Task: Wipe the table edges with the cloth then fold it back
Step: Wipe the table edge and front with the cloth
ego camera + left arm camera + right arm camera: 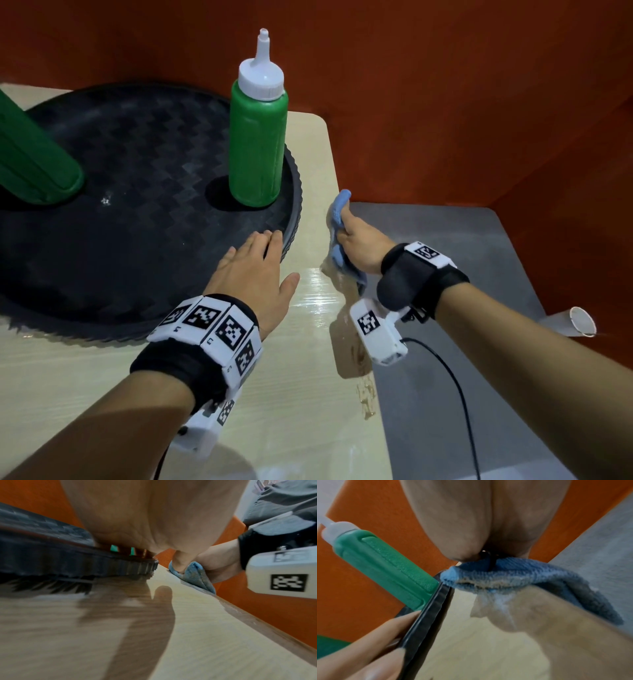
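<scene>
Two hands: right hand clutching cloth

Dim warm light, glare on the table, hand shadow, blurred wide-angle wrist views

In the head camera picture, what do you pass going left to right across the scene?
Tilted green bottle → upright green bottle → blue cloth gripped by the right hand → paper cup on the floor.

The left hand lies flat, fingers straight, near the table's right edge, while the right hand is curled closed at that edge.
</scene>
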A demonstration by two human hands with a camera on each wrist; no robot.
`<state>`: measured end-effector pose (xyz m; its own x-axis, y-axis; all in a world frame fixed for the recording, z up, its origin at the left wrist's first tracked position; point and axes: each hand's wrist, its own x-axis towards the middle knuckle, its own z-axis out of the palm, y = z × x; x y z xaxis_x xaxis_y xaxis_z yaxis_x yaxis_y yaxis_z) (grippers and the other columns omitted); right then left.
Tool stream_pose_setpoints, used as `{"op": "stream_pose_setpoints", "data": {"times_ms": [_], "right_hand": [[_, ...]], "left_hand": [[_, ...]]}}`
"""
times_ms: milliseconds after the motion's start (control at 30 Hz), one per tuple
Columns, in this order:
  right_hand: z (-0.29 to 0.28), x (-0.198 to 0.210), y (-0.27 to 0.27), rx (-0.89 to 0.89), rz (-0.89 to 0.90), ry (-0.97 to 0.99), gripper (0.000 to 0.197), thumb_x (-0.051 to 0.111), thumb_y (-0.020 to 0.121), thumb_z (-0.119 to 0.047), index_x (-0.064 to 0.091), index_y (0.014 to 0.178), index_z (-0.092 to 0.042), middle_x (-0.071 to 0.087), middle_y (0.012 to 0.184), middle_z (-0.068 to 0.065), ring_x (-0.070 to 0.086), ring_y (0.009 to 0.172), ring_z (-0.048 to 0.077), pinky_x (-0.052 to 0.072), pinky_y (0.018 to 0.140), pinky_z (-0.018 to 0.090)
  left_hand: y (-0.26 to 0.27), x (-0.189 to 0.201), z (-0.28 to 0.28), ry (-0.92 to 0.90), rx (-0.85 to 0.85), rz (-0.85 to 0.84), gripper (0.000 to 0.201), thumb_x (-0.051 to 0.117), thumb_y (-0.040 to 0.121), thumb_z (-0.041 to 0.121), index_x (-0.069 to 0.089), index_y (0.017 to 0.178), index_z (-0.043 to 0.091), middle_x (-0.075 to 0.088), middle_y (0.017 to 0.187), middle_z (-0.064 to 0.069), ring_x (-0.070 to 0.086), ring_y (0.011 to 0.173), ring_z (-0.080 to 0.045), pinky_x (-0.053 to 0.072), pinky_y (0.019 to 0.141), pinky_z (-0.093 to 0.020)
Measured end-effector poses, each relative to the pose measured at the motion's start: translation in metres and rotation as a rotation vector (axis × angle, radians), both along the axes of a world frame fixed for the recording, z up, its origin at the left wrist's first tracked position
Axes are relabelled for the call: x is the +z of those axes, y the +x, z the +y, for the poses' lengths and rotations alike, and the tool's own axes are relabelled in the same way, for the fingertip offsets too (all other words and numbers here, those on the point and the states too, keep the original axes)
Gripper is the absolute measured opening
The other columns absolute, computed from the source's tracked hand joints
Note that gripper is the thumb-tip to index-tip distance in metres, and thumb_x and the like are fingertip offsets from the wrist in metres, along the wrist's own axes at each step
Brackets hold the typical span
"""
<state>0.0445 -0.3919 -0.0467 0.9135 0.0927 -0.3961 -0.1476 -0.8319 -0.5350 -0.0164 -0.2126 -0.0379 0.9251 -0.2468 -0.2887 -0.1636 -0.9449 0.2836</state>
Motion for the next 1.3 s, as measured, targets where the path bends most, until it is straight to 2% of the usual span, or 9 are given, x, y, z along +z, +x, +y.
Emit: {"op": "stream_pose_setpoints", "data": {"times_ms": [133, 200, 400, 567, 700, 867, 1100, 1167, 1300], "right_hand": [[-0.003, -0.001, 0.001, -0.012, 0.083, 0.033, 0.045, 0.023, 0.101, -0.020, 0.014, 0.146, -0.014, 0.056, 0.102, 0.020, 0.053, 0.083, 0.024, 0.037, 0.082, 0.034], [-0.008, 0.000, -0.006, -0.013, 0.125, 0.044, 0.043, 0.022, 0.102, -0.023, 0.018, 0.145, -0.016, 0.053, 0.100, 0.014, 0.050, 0.081, 0.019, 0.033, 0.082, 0.030], [-0.009, -0.002, 0.016, 0.149, 0.003, -0.043, 0.060, 0.027, 0.101, -0.019, -0.007, 0.150, -0.027, 0.028, 0.152, 0.018, 0.044, 0.127, 0.036, 0.033, 0.108, 0.037], [-0.019, -0.005, -0.020, 0.233, -0.029, -0.026, 0.054, 0.028, 0.100, -0.018, 0.008, 0.150, -0.028, 0.037, 0.147, 0.013, 0.056, 0.112, 0.028, 0.043, 0.092, 0.026], [-0.015, 0.001, 0.007, 0.257, -0.074, -0.134, 0.057, 0.028, 0.098, -0.007, 0.013, 0.149, -0.027, 0.042, 0.141, 0.014, 0.056, 0.107, 0.034, 0.043, 0.084, 0.031], [-0.025, 0.002, -0.028, 0.357, -0.052, -0.223, 0.061, 0.028, 0.096, -0.002, 0.013, 0.150, -0.026, 0.004, 0.160, 0.012, 0.050, 0.122, 0.036, 0.042, 0.099, 0.039], [-0.016, 0.006, -0.004, 0.349, -0.130, -0.312, 0.071, 0.032, 0.089, 0.010, 0.015, 0.150, -0.021, 0.001, 0.160, 0.013, 0.048, 0.122, 0.038, 0.042, 0.092, 0.033], [-0.021, 0.000, -0.020, 0.422, -0.121, -0.324, 0.076, 0.036, 0.086, 0.015, 0.014, 0.150, -0.019, -0.004, 0.160, 0.008, 0.035, 0.136, 0.032, 0.039, 0.093, 0.024], [-0.022, 0.004, -0.019, 0.458, -0.162, -0.312, 0.080, 0.032, 0.084, 0.020, 0.013, 0.151, -0.020, -0.004, 0.160, 0.008, 0.002, 0.148, 0.023, 0.030, 0.113, 0.041]], "left_hand": [[0.000, 0.001, 0.001, -0.005, -0.004, -0.008, 0.068, 0.031, 0.097, 0.045, 0.004, 0.152, 0.014, 0.015, 0.157, -0.001, 0.017, 0.145, -0.019, 0.017, 0.119, -0.039], [0.000, 0.001, 0.001, -0.009, -0.004, -0.011, 0.068, 0.031, 0.097, 0.045, 0.003, 0.152, 0.015, 0.015, 0.157, -0.001, 0.017, 0.145, -0.019, 0.017, 0.119, -0.039], [-0.001, -0.003, 0.001, -0.010, -0.008, -0.010, 0.071, 0.032, 0.097, 0.046, 0.000, 0.152, 0.016, 0.011, 0.158, -0.001, 0.012, 0.147, -0.018, 0.013, 0.120, -0.039], [-0.001, -0.001, 0.003, -0.017, -0.011, 0.009, 0.072, 0.032, 0.096, 0.047, -0.002, 0.152, 0.016, 0.008, 0.159, -0.002, 0.009, 0.148, -0.018, 0.012, 0.121, -0.039], [0.000, -0.001, 0.003, -0.018, -0.018, 0.009, 0.072, 0.032, 0.096, 0.047, -0.002, 0.152, 0.016, 0.007, 0.159, -0.001, 0.008, 0.148, -0.018, 0.011, 0.121, -0.039], [0.001, -0.001, 0.004, -0.026, -0.017, 0.015, 0.073, 0.033, 0.096, 0.048, -0.001, 0.152, 0.016, 0.008, 0.159, -0.001, 0.009, 0.148, -0.017, 0.012, 0.121, -0.039], [-0.001, -0.002, 0.001, -0.024, -0.008, 0.000, 0.073, 0.034, 0.095, 0.047, 0.000, 0.152, 0.014, 0.010, 0.158, -0.003, 0.010, 0.147, -0.018, 0.012, 0.121, -0.040], [-0.002, -0.001, 0.001, -0.018, -0.012, -0.004, 0.073, 0.034, 0.095, 0.047, 0.000, 0.152, 0.014, 0.010, 0.159, -0.003, 0.009, 0.147, -0.019, 0.012, 0.121, -0.040], [-0.002, 0.000, 0.001, -0.008, -0.013, -0.009, 0.073, 0.033, 0.095, 0.047, 0.001, 0.152, 0.014, 0.011, 0.158, -0.003, 0.011, 0.147, -0.019, 0.014, 0.120, -0.040]]}}
